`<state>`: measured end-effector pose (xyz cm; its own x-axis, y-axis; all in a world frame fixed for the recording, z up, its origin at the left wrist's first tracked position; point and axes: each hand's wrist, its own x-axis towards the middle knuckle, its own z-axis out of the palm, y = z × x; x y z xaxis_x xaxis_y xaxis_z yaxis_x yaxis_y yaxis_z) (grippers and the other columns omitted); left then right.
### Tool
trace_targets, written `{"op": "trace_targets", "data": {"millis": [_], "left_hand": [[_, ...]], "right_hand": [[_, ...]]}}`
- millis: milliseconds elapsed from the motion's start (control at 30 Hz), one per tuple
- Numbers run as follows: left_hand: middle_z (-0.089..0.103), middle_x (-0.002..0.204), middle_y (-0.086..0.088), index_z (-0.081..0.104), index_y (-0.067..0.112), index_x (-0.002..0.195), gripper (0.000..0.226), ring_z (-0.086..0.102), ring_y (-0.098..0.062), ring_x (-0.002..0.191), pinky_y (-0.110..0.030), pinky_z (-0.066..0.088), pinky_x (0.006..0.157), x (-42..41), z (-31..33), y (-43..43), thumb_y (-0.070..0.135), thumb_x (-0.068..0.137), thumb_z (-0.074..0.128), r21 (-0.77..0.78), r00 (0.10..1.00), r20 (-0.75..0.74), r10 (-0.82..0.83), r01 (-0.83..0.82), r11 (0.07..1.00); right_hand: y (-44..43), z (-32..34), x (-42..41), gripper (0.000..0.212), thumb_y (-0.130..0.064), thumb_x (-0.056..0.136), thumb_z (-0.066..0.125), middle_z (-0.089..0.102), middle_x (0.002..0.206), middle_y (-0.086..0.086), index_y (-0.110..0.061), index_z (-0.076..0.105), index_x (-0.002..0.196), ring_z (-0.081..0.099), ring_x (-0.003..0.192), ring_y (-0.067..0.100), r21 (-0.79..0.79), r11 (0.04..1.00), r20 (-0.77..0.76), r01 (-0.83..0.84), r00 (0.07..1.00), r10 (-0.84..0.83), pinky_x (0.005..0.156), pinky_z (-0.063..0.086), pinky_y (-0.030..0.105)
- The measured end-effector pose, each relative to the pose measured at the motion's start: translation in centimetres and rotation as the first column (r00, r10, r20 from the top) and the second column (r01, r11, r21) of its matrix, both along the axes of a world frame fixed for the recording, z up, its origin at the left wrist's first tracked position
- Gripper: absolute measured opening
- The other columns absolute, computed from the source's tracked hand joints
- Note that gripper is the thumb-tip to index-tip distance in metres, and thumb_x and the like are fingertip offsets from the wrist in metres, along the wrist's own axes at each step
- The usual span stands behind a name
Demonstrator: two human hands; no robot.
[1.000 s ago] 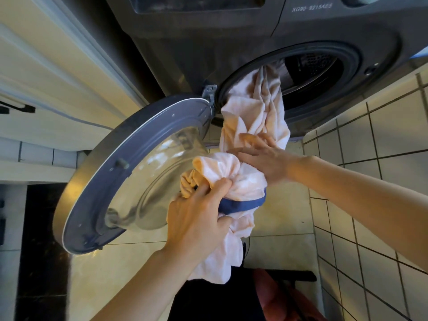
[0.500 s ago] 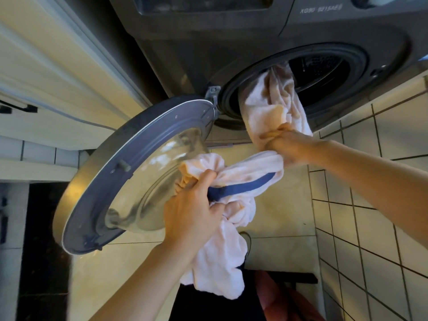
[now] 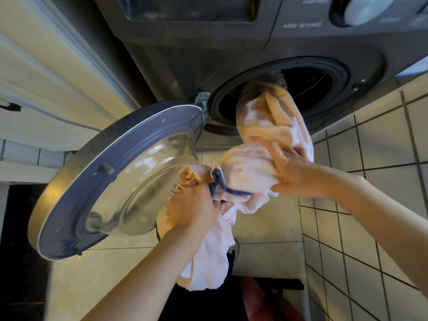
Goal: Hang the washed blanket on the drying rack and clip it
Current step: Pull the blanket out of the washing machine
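Both hands are gripping the pale blanket (image 3: pixel 266 117), which is trailing out of the washing machine (image 3: pixel 254 49), its upper end lying inside the drum above the open door (image 3: pixel 76 193). Compared with 0.5 s ago, more cloth is hanging out and its blue trim is bunching. The left hand (image 3: pixel 192 205) is clenching a low wad. The right hand (image 3: pixel 298 174) is clutching the fold above with curled fingers. The 2 hands are working close together.

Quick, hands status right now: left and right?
Left hand: closed, gripping the blanket.
Right hand: closed, gripping the same blanket higher up.
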<state>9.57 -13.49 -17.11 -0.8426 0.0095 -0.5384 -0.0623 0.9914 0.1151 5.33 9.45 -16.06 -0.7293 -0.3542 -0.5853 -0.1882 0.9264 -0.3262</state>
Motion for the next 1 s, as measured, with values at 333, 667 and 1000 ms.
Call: {"op": "trace_targets", "data": {"millis": [333,667,1000], "left_hand": [[0.061,0.099,0.006,0.043,0.041,0.121,0.038,0.061,-0.025,0.083,-0.031,0.046,0.06,1.8,-0.8,-2.2,0.042,0.085,0.053,0.104,1.0,0.016,0.007,-0.009,0.995],[0.063,0.109,0.003,0.032,0.045,0.136,0.051,0.061,-0.024,0.093,-0.031,0.044,0.067,1.6,-1.0,0.2,0.044,0.088,0.049,0.193,0.991,0.044,0.13,-0.136,0.972],[0.062,0.083,0.004,0.068,0.018,0.109,0.031,0.066,-0.016,0.083,-0.014,0.043,0.065,0.4,0.2,-1.6,0.003,0.083,0.057,0.545,0.69,0.651,0.316,-0.716,0.437]], "right_hand": [[-0.1,-0.9,3.8,0.056,-0.031,0.08,0.064,0.045,0.129,0.008,-0.056,0.045,0.127,0.046,0.118,0.04,0.309,0.899,-0.148,-0.309,0.918,0.367,0.098,0.034,0.061],[-6.6,-1.4,5.9,0.056,-0.011,0.062,0.063,0.061,0.096,0.013,-0.011,0.033,0.11,0.059,0.084,0.036,0.023,1.0,-0.41,0.017,0.912,-0.006,0.078,0.04,0.049],[-9.4,-1.0,6.9,0.054,-0.04,0.07,0.057,0.024,0.1,-0.011,-0.041,0.008,0.093,0.034,0.097,0.016,-0.622,0.677,-0.113,0.393,0.811,-0.574,0.085,0.043,0.044]]}}
